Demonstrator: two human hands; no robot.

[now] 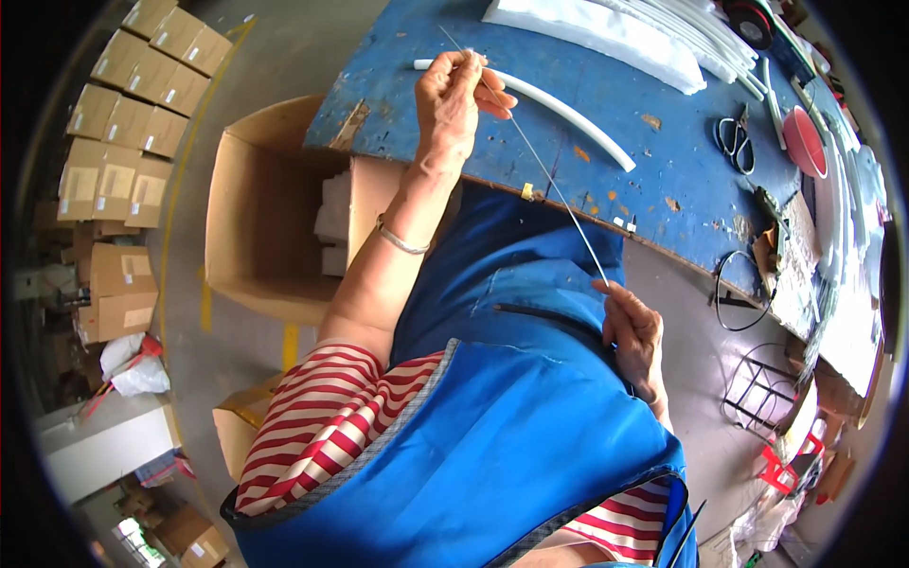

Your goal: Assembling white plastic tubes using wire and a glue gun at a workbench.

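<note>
My left hand (454,99) is raised over the blue worktable (653,180) and pinches a thin straight metal wire (549,175) near its far end. That wire slants down to my right hand (632,336), which pinches its near end above my lap. Just beyond my left hand, a white tube (568,115) lies on the table, and my fingers touch or overlap its left end. I wear a blue apron over a red-and-white striped shirt, with a bracelet on my left wrist.
An open cardboard box (260,204) with white pieces inside stands on the floor left of the table. Stacked cartons (133,104) line the far left. Scissors (734,142), a red round object (805,142) and white foam strips (606,33) lie on the table. A wire rack (757,393) stands at right.
</note>
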